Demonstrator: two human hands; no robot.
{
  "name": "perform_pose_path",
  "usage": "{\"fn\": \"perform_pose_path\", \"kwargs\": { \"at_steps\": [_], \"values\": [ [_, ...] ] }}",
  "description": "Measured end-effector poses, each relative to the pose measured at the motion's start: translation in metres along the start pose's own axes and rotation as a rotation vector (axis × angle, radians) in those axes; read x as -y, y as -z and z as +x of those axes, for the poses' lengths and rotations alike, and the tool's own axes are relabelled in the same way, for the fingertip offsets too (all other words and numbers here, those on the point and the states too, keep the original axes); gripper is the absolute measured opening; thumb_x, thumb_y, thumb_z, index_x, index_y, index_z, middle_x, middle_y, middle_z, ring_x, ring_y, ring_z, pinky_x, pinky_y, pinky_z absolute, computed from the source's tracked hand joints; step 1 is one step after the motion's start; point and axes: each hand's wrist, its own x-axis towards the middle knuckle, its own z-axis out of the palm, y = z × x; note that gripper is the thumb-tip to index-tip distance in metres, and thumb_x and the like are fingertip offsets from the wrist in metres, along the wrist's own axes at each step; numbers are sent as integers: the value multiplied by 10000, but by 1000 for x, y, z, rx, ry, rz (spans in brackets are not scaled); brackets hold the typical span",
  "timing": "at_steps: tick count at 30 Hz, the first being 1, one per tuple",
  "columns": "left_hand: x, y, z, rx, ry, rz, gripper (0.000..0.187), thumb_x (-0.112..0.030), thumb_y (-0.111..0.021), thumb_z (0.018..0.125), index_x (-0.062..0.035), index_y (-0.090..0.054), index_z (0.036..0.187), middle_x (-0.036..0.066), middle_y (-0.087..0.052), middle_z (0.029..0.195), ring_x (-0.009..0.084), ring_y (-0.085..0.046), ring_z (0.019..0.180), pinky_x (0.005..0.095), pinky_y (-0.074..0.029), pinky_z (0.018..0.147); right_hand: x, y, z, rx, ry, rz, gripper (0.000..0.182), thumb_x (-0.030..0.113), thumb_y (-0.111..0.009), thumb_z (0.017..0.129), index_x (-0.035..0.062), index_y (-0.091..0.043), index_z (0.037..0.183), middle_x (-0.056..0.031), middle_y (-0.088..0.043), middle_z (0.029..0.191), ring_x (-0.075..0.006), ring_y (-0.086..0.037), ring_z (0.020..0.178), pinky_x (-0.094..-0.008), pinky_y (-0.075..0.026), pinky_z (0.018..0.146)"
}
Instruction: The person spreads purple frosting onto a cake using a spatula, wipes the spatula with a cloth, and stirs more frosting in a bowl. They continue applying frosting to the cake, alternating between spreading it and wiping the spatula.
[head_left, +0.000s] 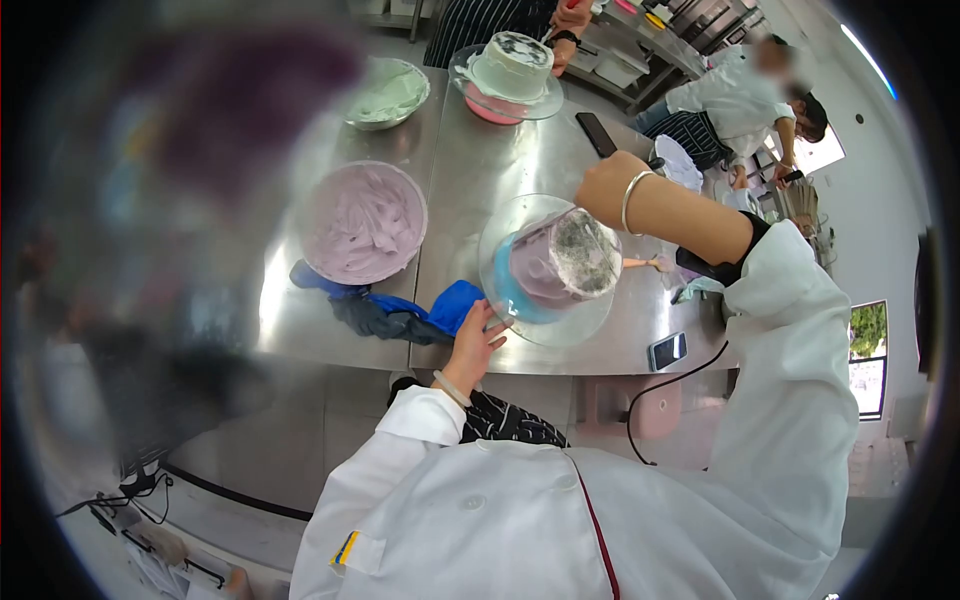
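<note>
A cake (pixel 558 262) with lilac cream on its side and a mottled grey-white top stands on a clear round turntable (pixel 585 328) with a blue base. My left hand (pixel 476 348) has its fingers spread and touches the turntable's near-left rim. At the cake's far side, my right hand (pixel 612 192) is closed around what looks like a palette knife (pixel 541 224). Only a thin edge of its blade shows, lying along the cake's upper left side; the handle is hidden in my fist. To the left stands a bowl of lilac cream (pixel 365 222).
Blue and dark cloths (pixel 400 316) lie beside the bowl. Across the steel table (pixel 470 160) are a bowl of pale green cream (pixel 390 93), another person's green-white cake (pixel 512 68) and a black phone (pixel 596 134). Another phone (pixel 668 351) lies near the front edge.
</note>
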Motion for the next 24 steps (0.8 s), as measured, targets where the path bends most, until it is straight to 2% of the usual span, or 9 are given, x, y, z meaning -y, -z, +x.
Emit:
{"fn": "perform_pose_path", "kwargs": {
  "at_steps": [3, 9, 12, 14, 15, 17, 21, 23, 24],
  "values": [
    [-2, 1, 2, -13, -10, 4, 529, -447, -298, 889, -73, -277, 1263, 73, -378, 1270, 256, -445, 1079, 358, -273, 921, 14, -4, -14, -95, 51, 43, 113, 157, -550, 696, 126, -633, 766, -69, -602, 701, -235, -601, 701, -349, -462, 578],
    [18, 12, 17, -35, -231, -76, 559, -457, -298, 887, -33, -283, 1252, 98, -340, 1287, 265, -416, 1107, 376, -264, 930, 37, -15, -36, -251, 83, -61, 71, 145, -552, 679, 124, -618, 694, -50, -574, 728, -197, -557, 743, -300, -401, 625],
    [16, -1, 1, -13, -118, -18, 579, -488, -304, 876, -79, -240, 1280, 121, -337, 1279, 285, -369, 1151, 409, -235, 954, 38, -17, -41, -317, 90, -76, 72, 157, -554, 675, 125, -618, 677, -43, -565, 721, -189, -542, 742, -295, -384, 637],
    [9, -17, -18, 111, 192, -52, 620, -534, -309, 854, -152, -157, 1317, 149, -316, 1282, 313, -318, 1189, 446, -184, 982, 38, -17, -44, -336, 98, -87, 72, 164, -555, 672, 128, -617, 667, -37, -560, 714, -184, -536, 742, -292, -377, 641],
    [12, -14, -15, 110, 191, -51, 620, -534, -309, 854, -152, -157, 1317, 149, -316, 1282, 313, -318, 1189, 446, -184, 982, 38, -17, -45, -342, 108, -106, 75, 167, -553, 672, 131, -618, 663, -34, -557, 709, -184, -533, 743, -291, -373, 648],
    [20, -5, -5, 113, 119, -95, 653, -567, -317, 834, -209, -88, 1331, 177, -287, 1294, 336, -295, 1202, 473, -138, 996, 38, -18, -47, -350, 117, -127, 78, 170, -551, 673, 133, -618, 660, -32, -554, 703, -184, -531, 743, -291, -369, 655],
    [22, 3, -2, 118, 31, -81, 659, -559, -321, 837, -196, -93, 1338, 186, -265, 1306, 329, -284, 1208, 473, -143, 997, 37, -25, -52, -338, 133, -135, 77, 175, -553, 669, 141, -623, 663, -30, -556, 707, -186, -528, 749, -296, -363, 668],
    [38, 18, 14, 85, -161, -133, 652, -550, -321, 842, -192, -107, 1343, 181, -258, 1315, 320, -268, 1219, 476, -148, 998, 39, -29, -52, -347, 132, -139, 77, 180, -557, 667, 145, -626, 669, -32, -558, 710, -189, -528, 752, -298, -361, 671],
    [38, 18, 14, 86, -162, -130, 652, -550, -321, 842, -192, -107, 1343, 181, -258, 1315, 320, -268, 1219, 476, -148, 998, 40, -31, -53, -358, 128, -147, 77, 182, -559, 667, 146, -628, 671, -34, -560, 711, -191, -528, 753, -298, -361, 671]
  ]
}}
